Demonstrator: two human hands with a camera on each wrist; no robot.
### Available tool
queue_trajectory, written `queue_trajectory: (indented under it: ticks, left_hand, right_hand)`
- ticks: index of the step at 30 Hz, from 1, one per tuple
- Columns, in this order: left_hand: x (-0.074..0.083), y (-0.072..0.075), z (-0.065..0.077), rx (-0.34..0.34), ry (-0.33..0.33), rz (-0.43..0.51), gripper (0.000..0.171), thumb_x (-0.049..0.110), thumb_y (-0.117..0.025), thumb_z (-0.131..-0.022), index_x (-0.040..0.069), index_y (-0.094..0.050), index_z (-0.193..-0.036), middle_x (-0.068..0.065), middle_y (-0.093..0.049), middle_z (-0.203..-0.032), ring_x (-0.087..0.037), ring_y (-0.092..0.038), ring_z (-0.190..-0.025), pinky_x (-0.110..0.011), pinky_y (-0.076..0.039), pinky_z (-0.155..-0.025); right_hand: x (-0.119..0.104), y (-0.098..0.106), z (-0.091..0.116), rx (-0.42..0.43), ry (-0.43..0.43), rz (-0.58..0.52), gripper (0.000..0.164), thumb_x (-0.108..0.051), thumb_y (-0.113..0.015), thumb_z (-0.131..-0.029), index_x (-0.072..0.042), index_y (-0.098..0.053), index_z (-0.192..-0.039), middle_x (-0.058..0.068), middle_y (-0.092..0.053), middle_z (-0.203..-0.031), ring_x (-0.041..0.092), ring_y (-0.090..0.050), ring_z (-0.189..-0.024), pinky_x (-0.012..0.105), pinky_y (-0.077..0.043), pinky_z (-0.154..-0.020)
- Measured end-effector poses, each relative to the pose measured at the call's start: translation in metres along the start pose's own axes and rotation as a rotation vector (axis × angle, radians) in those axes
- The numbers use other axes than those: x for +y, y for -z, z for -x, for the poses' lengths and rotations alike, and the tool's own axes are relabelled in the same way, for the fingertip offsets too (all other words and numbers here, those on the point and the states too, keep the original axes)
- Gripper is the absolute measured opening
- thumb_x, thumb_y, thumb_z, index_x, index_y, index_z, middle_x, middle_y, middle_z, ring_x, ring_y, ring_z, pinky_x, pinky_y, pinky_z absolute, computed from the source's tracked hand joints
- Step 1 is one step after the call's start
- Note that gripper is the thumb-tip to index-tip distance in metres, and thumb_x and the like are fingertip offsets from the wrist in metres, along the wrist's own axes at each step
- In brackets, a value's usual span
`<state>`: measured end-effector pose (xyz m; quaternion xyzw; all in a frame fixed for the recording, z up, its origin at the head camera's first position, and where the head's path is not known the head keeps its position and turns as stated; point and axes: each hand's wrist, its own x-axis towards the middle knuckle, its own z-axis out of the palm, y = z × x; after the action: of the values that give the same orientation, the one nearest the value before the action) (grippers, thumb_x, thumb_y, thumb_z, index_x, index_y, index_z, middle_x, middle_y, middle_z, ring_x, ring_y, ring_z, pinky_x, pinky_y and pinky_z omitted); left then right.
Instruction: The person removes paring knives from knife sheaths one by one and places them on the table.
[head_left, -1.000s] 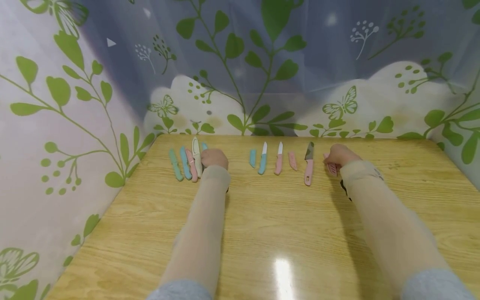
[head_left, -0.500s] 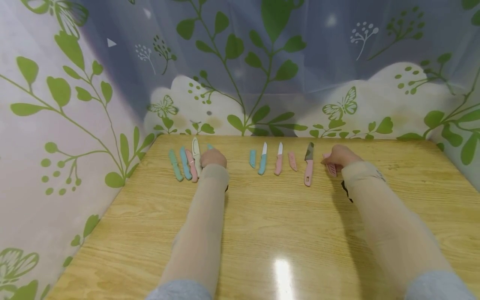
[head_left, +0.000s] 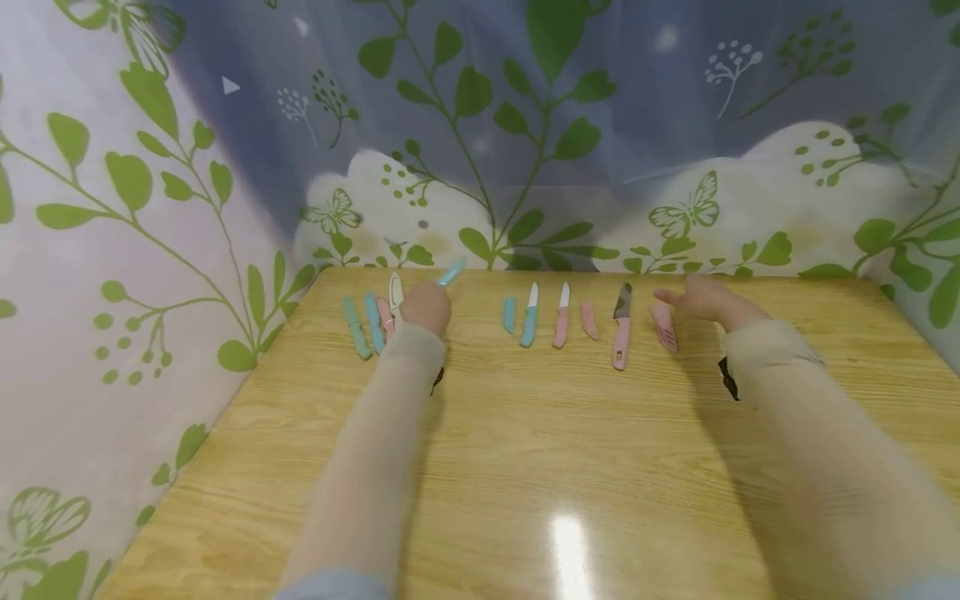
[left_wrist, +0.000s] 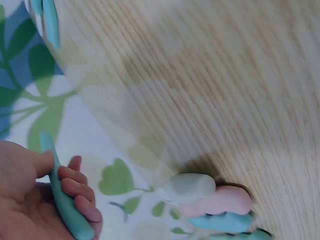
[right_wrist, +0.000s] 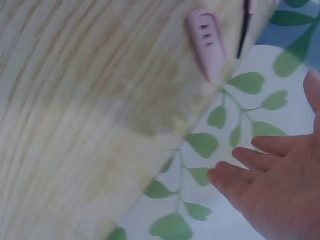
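Note:
My left hand (head_left: 426, 308) grips a turquoise knife (left_wrist: 69, 207) by its handle, its front end pointing up and to the right in the head view. Just left of that hand lie a green knife (head_left: 356, 327), a blue knife (head_left: 374, 321), a pink knife (head_left: 386, 317) and a pale knife (head_left: 396, 287), side by side. My right hand (right_wrist: 280, 185) has its fingers extended and holds nothing. Near it, apart from the fingers, the slotted pink sheath (head_left: 664, 327) lies on the table.
Mid-table, a small blue sheath (head_left: 509, 315), a blue-handled knife (head_left: 529, 321), a pink-handled knife (head_left: 561, 321) and a small pink sheath (head_left: 588, 320) lie in a row. Right of them is a larger pink-handled knife (head_left: 621, 333) with a dark blade. A patterned curtain (head_left: 480, 150) hangs behind the wooden table (head_left: 517, 433).
My left hand has picked up the turquoise knife and tilted it rightward. My right hand has let go of the pink sheath and moved back to the right.

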<state>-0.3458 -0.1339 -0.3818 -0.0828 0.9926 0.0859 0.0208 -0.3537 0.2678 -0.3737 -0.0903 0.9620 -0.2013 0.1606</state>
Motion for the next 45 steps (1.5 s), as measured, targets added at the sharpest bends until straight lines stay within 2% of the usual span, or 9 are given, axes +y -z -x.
queue_trajectory:
  ticks: [4, 6, 10, 13, 18, 24, 29, 35, 45]
  left_hand:
    - [0.003, 0.002, 0.007, 0.047, -0.104, -0.025, 0.042, 0.034, -0.039, -0.105, 0.000, -0.064, -0.104, -0.009, -0.063, -0.079, -0.018, -0.057, -0.065, -0.028, -0.048, -0.054]
    - [0.004, 0.000, 0.009, 0.081, -0.168, -0.061, 0.041, 0.035, -0.039, -0.105, 0.002, -0.063, -0.103, -0.008, -0.059, -0.077, -0.019, -0.055, -0.064, -0.028, -0.047, -0.053]
    - [0.011, -0.008, 0.018, 0.179, -0.298, -0.135, 0.039, 0.037, -0.043, -0.103, 0.004, -0.063, -0.101, -0.011, -0.063, -0.079, -0.023, -0.062, -0.070, -0.035, -0.054, -0.061]
    - [0.023, -0.013, 0.028, 0.208, -0.363, -0.140, 0.037, 0.038, -0.046, -0.102, 0.006, -0.065, -0.106, -0.011, -0.067, -0.086, -0.025, -0.065, -0.078, -0.037, -0.055, -0.067]
    - [0.046, -0.019, 0.051, 0.140, -0.439, -0.068, 0.040, 0.040, -0.043, -0.102, 0.011, -0.061, -0.123, -0.010, -0.068, -0.103, -0.028, -0.064, -0.097, -0.043, -0.052, -0.082]
    - [0.066, -0.026, 0.072, 0.122, -0.560, -0.034, 0.039, 0.040, -0.044, -0.102, 0.014, -0.059, -0.127, -0.007, -0.068, -0.114, -0.027, -0.062, -0.111, -0.044, -0.051, -0.089]
    - [0.076, -0.031, 0.085, 0.127, -0.673, -0.009, 0.035, 0.040, -0.049, -0.099, 0.014, -0.065, -0.114, -0.003, -0.069, -0.098, -0.020, -0.066, -0.090, -0.039, -0.052, -0.081]
    - [0.080, -0.036, 0.094, 0.177, -0.818, -0.007, 0.031, 0.034, -0.053, -0.099, 0.011, -0.068, -0.113, -0.002, -0.070, -0.090, -0.015, -0.065, -0.079, -0.027, -0.054, -0.073]
    - [0.082, -0.040, 0.105, 0.179, -0.843, 0.006, 0.032, 0.036, -0.054, -0.098, 0.013, -0.068, -0.114, -0.001, -0.070, -0.094, -0.016, -0.067, -0.087, -0.030, -0.054, -0.078]
  right_hand:
    - [-0.009, 0.003, 0.010, 0.047, 0.035, -0.001, 0.096, -0.052, -0.041, -0.101, 0.020, 0.003, -0.144, 0.046, 0.000, -0.148, 0.060, -0.003, -0.136, 0.067, -0.012, -0.111]
    - [-0.014, 0.002, 0.013, 0.076, 0.059, 0.014, 0.098, -0.055, -0.044, -0.099, 0.018, 0.002, -0.146, 0.044, 0.001, -0.149, 0.059, -0.002, -0.137, 0.067, -0.011, -0.111]
    - [-0.025, -0.004, 0.022, 0.117, 0.134, 0.060, 0.098, -0.052, -0.050, -0.097, 0.015, 0.002, -0.148, 0.042, 0.001, -0.151, 0.057, -0.001, -0.139, 0.066, -0.010, -0.112]
    - [-0.036, -0.011, 0.031, 0.137, 0.204, 0.107, 0.091, -0.041, -0.054, -0.098, 0.014, -0.002, -0.149, 0.041, -0.001, -0.151, 0.057, -0.001, -0.139, 0.066, -0.010, -0.112]
    - [-0.052, -0.026, 0.038, 0.146, 0.282, 0.155, 0.091, -0.037, -0.058, -0.097, 0.013, -0.004, -0.149, 0.038, 0.002, -0.154, 0.055, 0.000, -0.141, 0.064, -0.008, -0.114]
    - [-0.064, -0.042, 0.047, 0.207, 0.400, 0.170, 0.091, -0.031, -0.065, -0.093, 0.011, -0.008, -0.150, 0.035, -0.006, -0.155, 0.053, -0.011, -0.141, 0.064, -0.018, -0.112]
    - [-0.069, -0.055, 0.065, 0.295, 0.526, 0.200, 0.084, -0.019, -0.071, -0.089, 0.015, -0.019, -0.147, 0.037, -0.019, -0.151, 0.054, -0.019, -0.139, 0.065, -0.023, -0.110]
    - [-0.073, -0.069, 0.076, 0.351, 0.583, 0.262, 0.087, -0.025, -0.075, -0.085, 0.013, -0.026, -0.146, 0.035, -0.027, -0.149, 0.052, -0.028, -0.136, 0.063, -0.029, -0.108]
    - [-0.076, -0.081, 0.081, 0.343, 0.700, 0.275, 0.102, -0.020, -0.081, -0.077, -0.001, -0.016, -0.154, 0.029, -0.044, -0.142, 0.045, -0.044, -0.129, 0.056, -0.039, -0.104]
